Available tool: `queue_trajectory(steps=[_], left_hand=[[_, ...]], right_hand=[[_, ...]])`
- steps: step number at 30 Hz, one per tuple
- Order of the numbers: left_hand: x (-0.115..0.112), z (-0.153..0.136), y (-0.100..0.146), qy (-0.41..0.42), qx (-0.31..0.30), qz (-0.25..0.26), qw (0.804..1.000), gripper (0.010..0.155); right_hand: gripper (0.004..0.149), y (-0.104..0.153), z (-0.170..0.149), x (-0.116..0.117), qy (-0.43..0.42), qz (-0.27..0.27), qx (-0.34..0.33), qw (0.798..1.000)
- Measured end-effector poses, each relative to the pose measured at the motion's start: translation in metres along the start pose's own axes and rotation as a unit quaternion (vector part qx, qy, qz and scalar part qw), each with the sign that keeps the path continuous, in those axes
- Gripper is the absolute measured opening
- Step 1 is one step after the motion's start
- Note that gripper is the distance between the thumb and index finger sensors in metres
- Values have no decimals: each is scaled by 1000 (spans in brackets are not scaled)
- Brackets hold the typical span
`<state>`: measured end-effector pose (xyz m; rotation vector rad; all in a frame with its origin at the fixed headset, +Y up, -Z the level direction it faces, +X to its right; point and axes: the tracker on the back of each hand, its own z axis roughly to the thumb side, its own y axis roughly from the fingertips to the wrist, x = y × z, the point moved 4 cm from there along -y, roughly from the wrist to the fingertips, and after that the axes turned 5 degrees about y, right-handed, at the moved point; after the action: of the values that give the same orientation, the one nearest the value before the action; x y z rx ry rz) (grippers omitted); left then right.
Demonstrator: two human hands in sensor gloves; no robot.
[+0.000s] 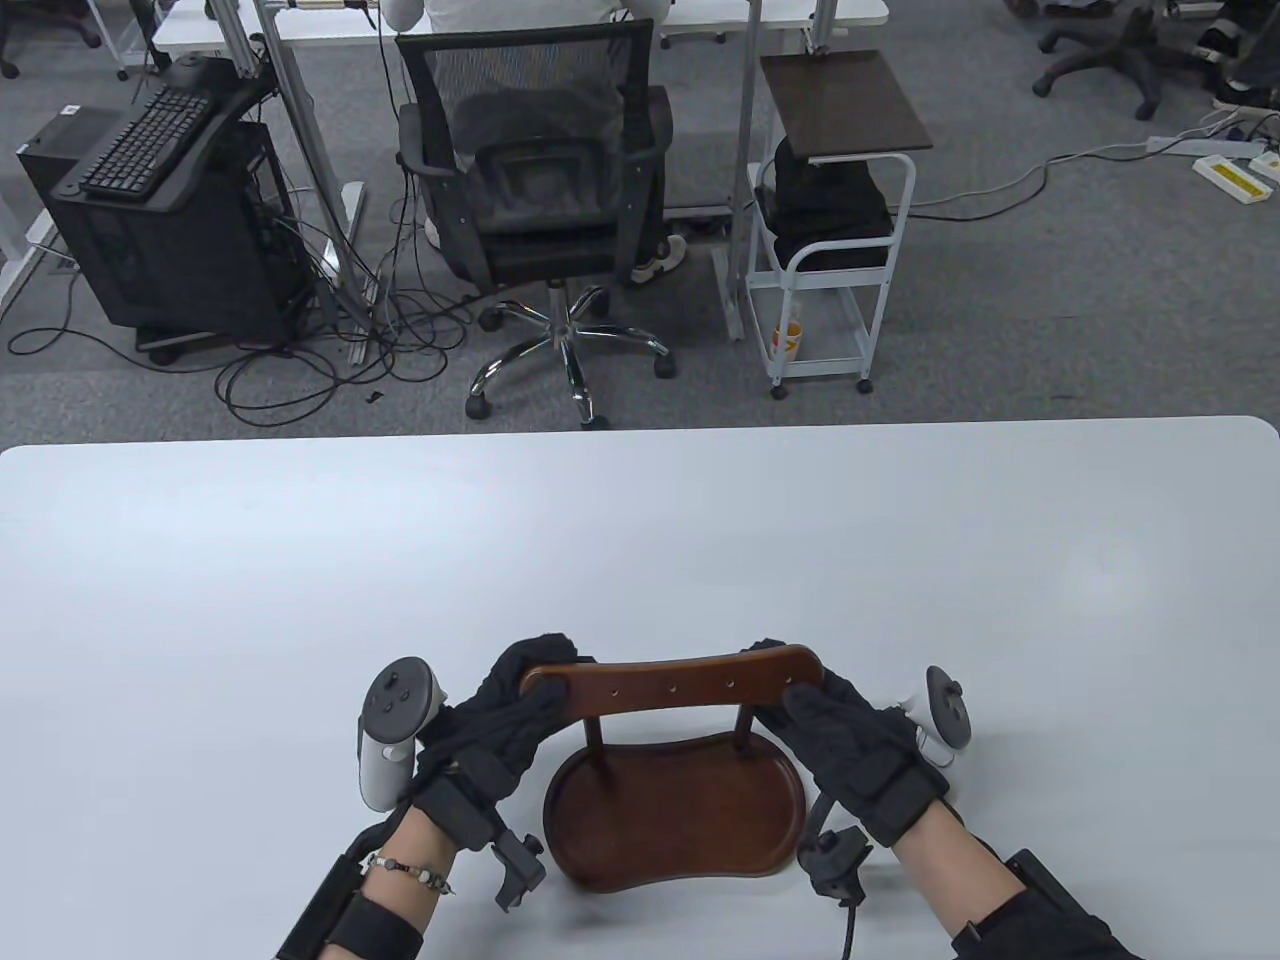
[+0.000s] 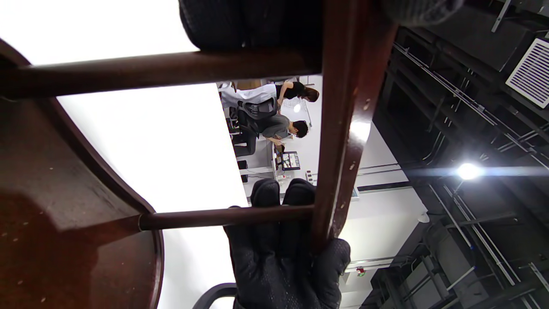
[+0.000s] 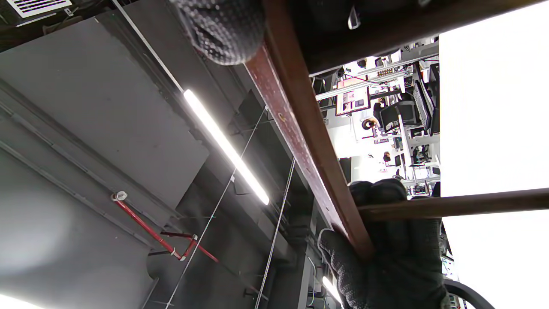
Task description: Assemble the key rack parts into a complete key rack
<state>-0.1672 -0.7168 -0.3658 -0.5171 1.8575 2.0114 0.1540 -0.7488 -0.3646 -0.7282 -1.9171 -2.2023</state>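
Here the key rack stands near the front edge of the white desk (image 1: 640, 540), between the two gloved hands. Its kidney-shaped tray base (image 1: 675, 815) rests flat on the desk, two thin posts (image 1: 594, 735) rise from its far side, and the curved top bar (image 1: 670, 685) sits across them (a row of small holes runs along its face). The left hand (image 1: 505, 715) wraps the bar's left end, its grip pressed around the wood; the right hand (image 1: 835, 725) wraps the right end the same way, thumb lying on the near face. From the left wrist view the opposite glove's fingers (image 2: 279, 244) sit behind the bar, beside the further post. Beyond the desk stand an office chair (image 1: 540, 190), a computer tower (image 1: 170, 230) and a small white cart (image 1: 830, 250) on grey carpet.
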Motion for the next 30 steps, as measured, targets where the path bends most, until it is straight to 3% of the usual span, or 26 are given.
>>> queue_trajectory(steps=[30], left_hand=[[-1,-4,0,20,14,41,999,57]], right_hand=[[58,-2,-3,3,7,-38,25,999]])
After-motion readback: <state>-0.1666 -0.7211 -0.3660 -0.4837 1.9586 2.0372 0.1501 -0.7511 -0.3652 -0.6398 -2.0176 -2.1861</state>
